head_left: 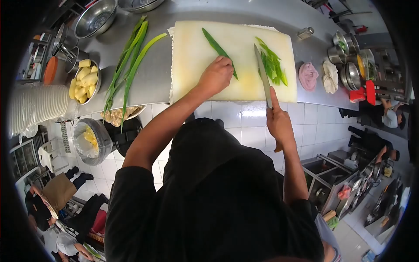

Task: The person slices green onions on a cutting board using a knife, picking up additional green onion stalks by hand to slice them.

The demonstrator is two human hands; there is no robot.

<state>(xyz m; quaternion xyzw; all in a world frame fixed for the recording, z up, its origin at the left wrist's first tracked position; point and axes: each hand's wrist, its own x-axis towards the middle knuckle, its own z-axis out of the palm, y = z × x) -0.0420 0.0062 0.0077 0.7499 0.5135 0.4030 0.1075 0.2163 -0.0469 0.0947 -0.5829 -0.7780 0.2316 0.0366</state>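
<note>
On the white cutting board [192, 56], my left hand [217, 76] is closed, with its fingertips pressed on a length of green onion [214, 43] that lies slantwise. My right hand [278, 120] grips a kitchen knife [263, 74] by its handle, index finger stretched along the top. The blade points away from me, beside a pile of sliced green onion [273, 65] on the board's right. Several long whole green onions [131, 61] lie left of the board, their ends hanging over the counter edge.
The steel counter [157, 13] also holds a bowl of peeled potatoes [87, 81], stacked white plates [41, 107], a small shaker [305, 32], a pink cloth [308, 76] and a white cloth [330, 76]. A lined bin [89, 142] stands below left. Other people are in the background on both sides.
</note>
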